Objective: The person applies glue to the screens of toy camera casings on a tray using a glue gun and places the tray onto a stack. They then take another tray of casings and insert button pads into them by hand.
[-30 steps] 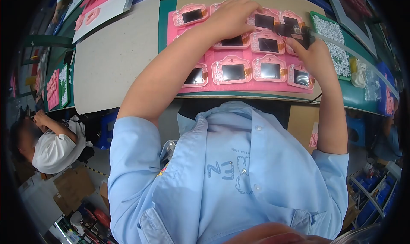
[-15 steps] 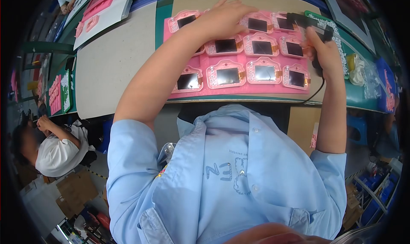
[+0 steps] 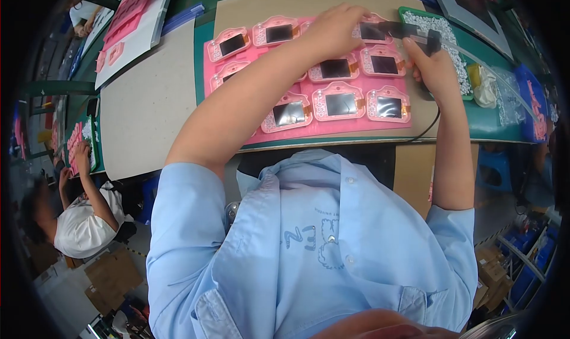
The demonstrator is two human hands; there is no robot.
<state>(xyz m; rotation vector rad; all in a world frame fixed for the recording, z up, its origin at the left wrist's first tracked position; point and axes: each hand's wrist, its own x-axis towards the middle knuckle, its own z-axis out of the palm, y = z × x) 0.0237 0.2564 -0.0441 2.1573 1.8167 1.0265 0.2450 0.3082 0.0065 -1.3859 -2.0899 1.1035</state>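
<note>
My right hand [image 3: 432, 66] is wrapped round the handle of a black hot glue gun [image 3: 409, 33], a cord running down from it and a long translucent glue stick trailing from its rear. Its nozzle lies over the top-right pink casing [image 3: 374, 30], which holds a dark screen. From the left, my left hand [image 3: 341, 30] grips that casing, fingers at its upper edge and thumb lower down. My left forearm hides part of the rows of similar casings [image 3: 338, 103], several in all, lying on a pink mat [image 3: 356, 127].
A green tray [image 3: 405, 11] of small white parts stands right of the mat. Beyond are a crumpled white cloth [image 3: 487, 88], a clear plastic bag [image 3: 510, 104] and a blue bin [image 3: 531, 78]. At left, a co-worker [image 3: 86, 226] sits by another table.
The view has shifted, so the mat appears further left. My left hand has moved right onto the top-right casing. The glue gun remains over it. The co-worker's hands have reached toward their table.
</note>
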